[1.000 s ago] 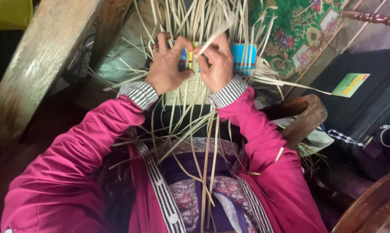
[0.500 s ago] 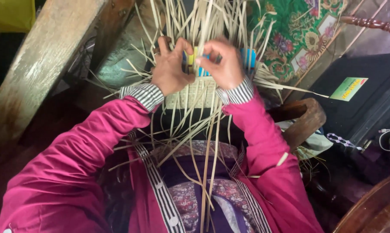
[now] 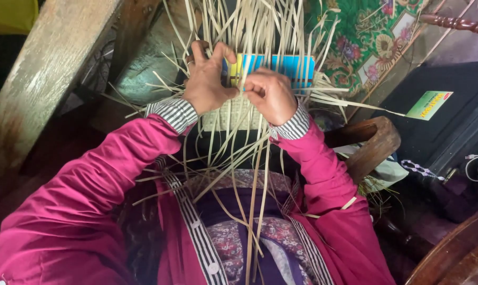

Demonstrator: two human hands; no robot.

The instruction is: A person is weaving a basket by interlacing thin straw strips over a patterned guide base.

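1. The woven straw piece (image 3: 233,113) is lying between the two hands at the middle of the view, above the person's lap, with a blue and yellow block (image 3: 281,67) just behind it and loose pale strips (image 3: 249,31) fanning upward and trailing down over the purple clothing.
2. Compared with a second ago, the hands are sitting closer together and lower on the weave, and more of the blue block is showing.
3. The left hand (image 3: 207,84) is pressing on the weave, thumb and forefinger raised and parted around upright strips.
4. The right hand (image 3: 273,95) is curling shut, pinching a thin strip against the left thumb; judging by this, one strand is being drawn tight.
5. Outward, a wooden beam (image 3: 49,74) is slanting at left, a patterned green cloth (image 3: 376,37) is lying at upper right, and a curved wooden piece (image 3: 371,145) is sitting beside the right sleeve.
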